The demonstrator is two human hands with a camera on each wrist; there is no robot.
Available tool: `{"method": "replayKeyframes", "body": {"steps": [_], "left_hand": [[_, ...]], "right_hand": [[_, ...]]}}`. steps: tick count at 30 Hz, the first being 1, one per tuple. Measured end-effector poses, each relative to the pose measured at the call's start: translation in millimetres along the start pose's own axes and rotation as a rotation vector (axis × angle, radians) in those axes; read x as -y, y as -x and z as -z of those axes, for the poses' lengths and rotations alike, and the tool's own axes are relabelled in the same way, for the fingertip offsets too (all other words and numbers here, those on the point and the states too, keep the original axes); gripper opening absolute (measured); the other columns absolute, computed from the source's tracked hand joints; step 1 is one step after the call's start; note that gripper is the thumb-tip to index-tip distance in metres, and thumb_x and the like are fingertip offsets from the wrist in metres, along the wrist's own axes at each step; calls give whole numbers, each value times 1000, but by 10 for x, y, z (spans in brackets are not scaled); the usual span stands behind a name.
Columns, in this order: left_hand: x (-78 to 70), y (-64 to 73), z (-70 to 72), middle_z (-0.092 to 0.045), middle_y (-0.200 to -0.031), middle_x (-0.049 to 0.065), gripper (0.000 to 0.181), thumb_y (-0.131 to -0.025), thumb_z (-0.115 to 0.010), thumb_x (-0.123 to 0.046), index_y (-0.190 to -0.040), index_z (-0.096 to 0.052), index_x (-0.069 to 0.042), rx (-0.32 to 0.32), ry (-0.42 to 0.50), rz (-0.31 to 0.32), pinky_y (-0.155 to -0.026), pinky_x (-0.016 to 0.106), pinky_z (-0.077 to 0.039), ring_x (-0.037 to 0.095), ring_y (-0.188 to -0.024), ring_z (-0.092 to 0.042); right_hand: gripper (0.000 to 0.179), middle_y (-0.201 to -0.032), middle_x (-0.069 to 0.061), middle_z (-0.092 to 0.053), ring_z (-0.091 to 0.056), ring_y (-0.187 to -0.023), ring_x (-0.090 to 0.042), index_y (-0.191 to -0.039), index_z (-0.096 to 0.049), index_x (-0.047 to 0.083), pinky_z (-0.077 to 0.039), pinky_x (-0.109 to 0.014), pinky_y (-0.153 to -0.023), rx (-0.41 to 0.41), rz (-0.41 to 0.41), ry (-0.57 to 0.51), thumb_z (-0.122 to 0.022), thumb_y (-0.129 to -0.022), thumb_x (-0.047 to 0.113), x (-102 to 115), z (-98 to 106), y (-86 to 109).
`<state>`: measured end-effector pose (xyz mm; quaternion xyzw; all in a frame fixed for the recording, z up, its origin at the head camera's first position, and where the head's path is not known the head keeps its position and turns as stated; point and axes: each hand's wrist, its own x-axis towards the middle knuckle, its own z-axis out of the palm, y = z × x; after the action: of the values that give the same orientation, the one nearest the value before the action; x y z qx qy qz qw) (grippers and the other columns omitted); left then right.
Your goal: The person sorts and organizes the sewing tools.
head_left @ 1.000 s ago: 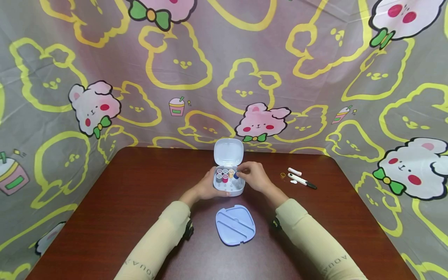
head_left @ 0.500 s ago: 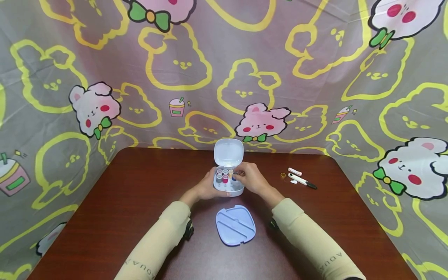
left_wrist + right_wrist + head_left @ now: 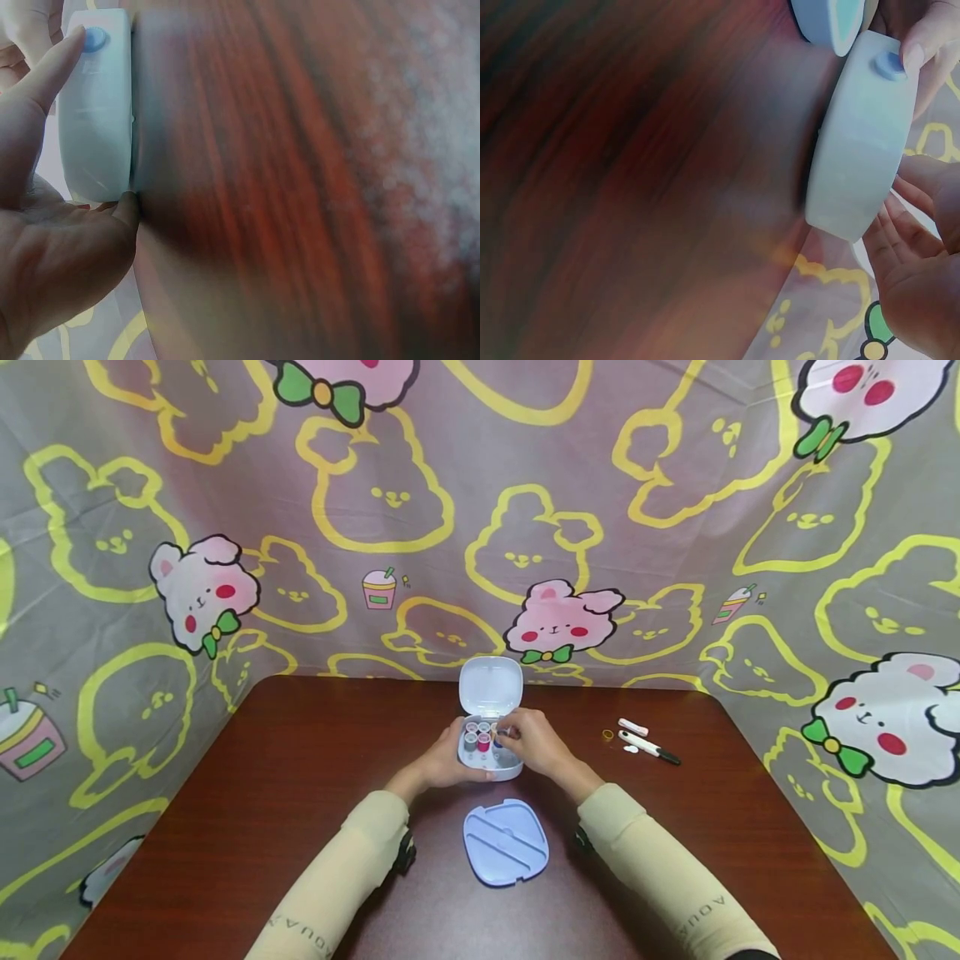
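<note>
A white sewing box (image 3: 512,772) stands on the table with its lid (image 3: 491,687) raised. My left hand (image 3: 442,760) grips its left side, the thumb along the front by the blue button (image 3: 94,39). Inside, several thread spools stand in rows, among them a grey spool (image 3: 470,742) and a magenta spool (image 3: 483,742). Over the box's right half, my right hand (image 3: 538,742) pinches a dark blue spool (image 3: 498,742), mostly covered by the fingers. From the right wrist, the box's front wall (image 3: 859,142) hides what the fingertips do.
A light blue divider tray (image 3: 506,843) lies in front of the box. To the right are a white pen-like tool (image 3: 648,748) with a black end, a small pinkish-white bar (image 3: 632,727), a yellow ring (image 3: 607,735) and a small white piece (image 3: 631,749). Patterned cloth borders the table.
My right hand has shifted slightly left and inward over the box, bringing the blue spool beside the magenta one. The left hand and the tray stay in place.
</note>
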<state>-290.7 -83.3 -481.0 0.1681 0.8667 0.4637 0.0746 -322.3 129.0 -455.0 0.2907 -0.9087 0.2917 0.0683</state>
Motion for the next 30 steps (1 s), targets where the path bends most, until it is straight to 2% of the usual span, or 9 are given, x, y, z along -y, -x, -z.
{"method": "replayKeyframes", "body": {"steps": [16, 22, 30], "left_hand": [[-6, 0, 6, -45, -140, 14, 109, -73, -94, -33, -154, -25, -7, 8, -15, 6, -109, 48, -40, 27, -124, -47], [-14, 8, 5, -46, -139, 15, 110, -73, -94, -35, -154, -25, -7, 5, -12, 17, -109, 49, -40, 28, -125, -48], [-43, 20, 9, -45, -141, 16, 110, -73, -94, -35, -155, -25, -7, 7, 3, 25, -110, 49, -39, 29, -126, -48]], "right_hand": [[14, -91, -5, -69, -59, -77, -14, -102, -80, 5, -52, -27, -67, -3, 36, 74, -80, -87, 7, -13, -79, -26], [14, -89, -4, -67, -59, -76, -14, -102, -79, 7, -52, -28, -66, 11, 14, 73, -79, -88, 6, 8, -74, -19], [15, -97, -7, -70, -62, -81, -16, -103, -79, 6, -56, -31, -73, 23, 9, 82, -80, -88, 7, 42, -66, -10]]}}
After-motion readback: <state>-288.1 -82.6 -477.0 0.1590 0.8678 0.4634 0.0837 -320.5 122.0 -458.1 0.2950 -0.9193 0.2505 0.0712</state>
